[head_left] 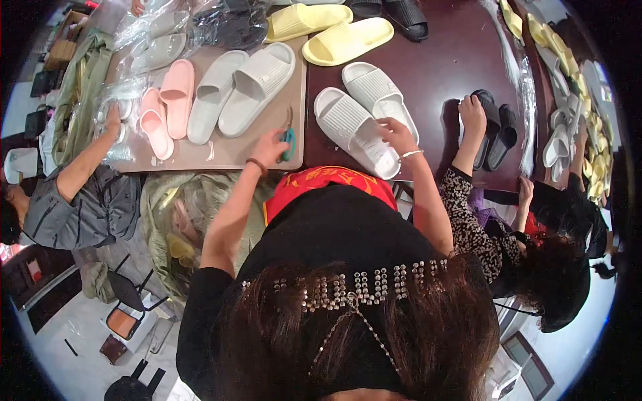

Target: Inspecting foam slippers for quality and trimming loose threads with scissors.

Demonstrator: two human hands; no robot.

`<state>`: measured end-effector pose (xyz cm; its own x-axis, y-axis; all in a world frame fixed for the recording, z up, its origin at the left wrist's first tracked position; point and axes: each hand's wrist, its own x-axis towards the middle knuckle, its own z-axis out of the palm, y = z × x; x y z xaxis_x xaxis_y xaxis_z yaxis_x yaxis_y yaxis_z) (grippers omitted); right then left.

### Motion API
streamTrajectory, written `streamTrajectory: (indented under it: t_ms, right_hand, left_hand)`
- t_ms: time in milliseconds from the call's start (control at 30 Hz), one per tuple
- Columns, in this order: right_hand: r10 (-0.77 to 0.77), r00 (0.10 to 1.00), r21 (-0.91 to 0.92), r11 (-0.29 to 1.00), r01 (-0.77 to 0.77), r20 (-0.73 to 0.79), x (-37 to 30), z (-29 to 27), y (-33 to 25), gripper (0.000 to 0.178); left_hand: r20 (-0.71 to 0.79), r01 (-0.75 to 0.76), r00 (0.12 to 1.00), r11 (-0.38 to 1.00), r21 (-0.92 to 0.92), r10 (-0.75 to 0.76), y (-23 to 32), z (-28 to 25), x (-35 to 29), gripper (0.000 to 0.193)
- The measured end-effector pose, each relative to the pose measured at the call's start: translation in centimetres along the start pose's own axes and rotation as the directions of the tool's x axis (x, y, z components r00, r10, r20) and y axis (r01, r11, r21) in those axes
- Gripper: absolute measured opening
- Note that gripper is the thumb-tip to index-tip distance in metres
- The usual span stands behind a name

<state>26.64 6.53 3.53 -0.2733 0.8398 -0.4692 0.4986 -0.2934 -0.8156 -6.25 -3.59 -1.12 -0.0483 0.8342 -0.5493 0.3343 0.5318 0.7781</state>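
My left hand (269,148) is closed on a pair of scissors (288,145) with teal handles, near the table's front edge; the blades point away from me. My right hand (400,139) bends its fingers over the inner edge of a pale grey ribbed slipper (344,120), which lies with its heel towards me. Its matching slipper (374,81) lies beside it, partly under that hand. Left of the scissors rest two grey slippers, a larger one (257,90) and another (214,97).
Pink slippers (177,100) lie further left, yellow slippers (348,41) at the back. Co-workers sit on both sides; the right one's hand (473,117) is by black slippers (498,137). A green sack (160,227) with slippers stands below the table's edge.
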Motion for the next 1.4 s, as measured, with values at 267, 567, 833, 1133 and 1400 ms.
streamTrajectory:
  t_ms: [267,567,833,1133,1400]
  right_hand:
    - [-0.274,0.913,-0.23,0.95,0.209,-0.302,4.5,1.7,1.6,0.039]
    - [-0.151,0.979,-0.115,0.984,0.136,-0.137,7.2,4.3,1.7,0.035]
    - [-0.208,0.944,-0.433,0.898,0.081,-0.255,5.2,3.6,-0.5,0.027]
    - [-0.341,0.883,-0.328,0.915,0.234,-0.322,3.4,2.3,1.2,0.021]
    - [-0.251,0.935,-0.336,0.928,0.16,-0.249,3.7,0.5,2.4,0.02]
  left_hand:
    - [0.112,0.014,0.992,0.822,-0.57,0.062,1.8,1.2,0.2,0.05]
    - [-0.293,-0.093,0.842,0.657,0.748,0.452,0.0,0.4,0.4,0.04]
    - [-0.211,-0.002,0.832,0.384,0.924,0.513,3.5,0.6,-0.3,0.039]
    - [-0.141,-0.089,0.988,0.982,-0.17,0.065,7.4,6.9,5.3,0.046]
    - [-0.045,-0.064,0.997,0.988,-0.137,0.058,7.2,7.6,8.7,0.044]
